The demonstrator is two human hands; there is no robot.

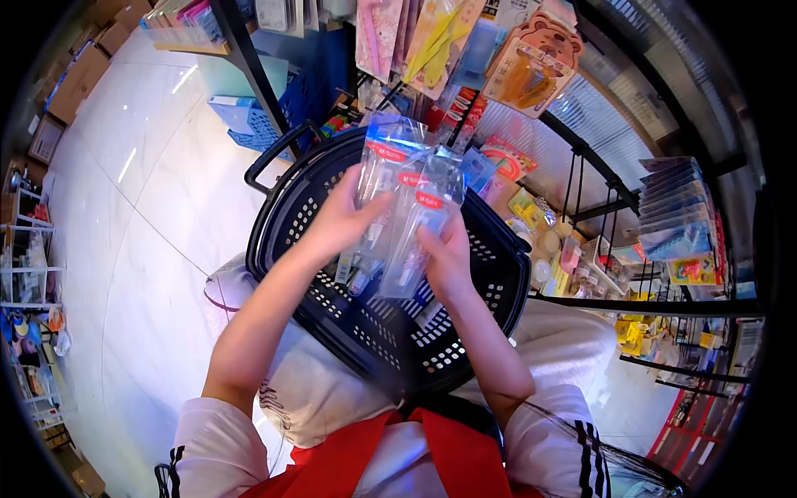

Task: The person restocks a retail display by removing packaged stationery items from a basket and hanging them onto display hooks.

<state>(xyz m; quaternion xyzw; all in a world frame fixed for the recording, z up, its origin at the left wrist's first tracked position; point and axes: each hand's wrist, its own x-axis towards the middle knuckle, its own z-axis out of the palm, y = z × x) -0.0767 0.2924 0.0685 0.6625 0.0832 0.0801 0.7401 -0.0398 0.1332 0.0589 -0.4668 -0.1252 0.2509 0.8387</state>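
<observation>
My left hand (353,214) is closed on a clear plastic packet (383,166) with a red label and a blue top edge. Further right, my right hand (448,256) grips clear plastic packets (407,253) with similar red labels, the thumb lying across the front one. The packets overlap, and what is inside them is too blurred to name. Both hands are above a dark shopping basket (264,241) with a slotted bottom. A few small packaged items (359,280) lie in the basket, partly hidden by the packets.
Ahead, a display rack holds hanging packs, among them a bear-shaped card (535,70). A blue plastic crate (303,100) stands beyond the basket handle (278,158). Small goods fill the right-hand shelf (647,307). Pale tiled floor (149,249) extends left toward a white rack (33,274).
</observation>
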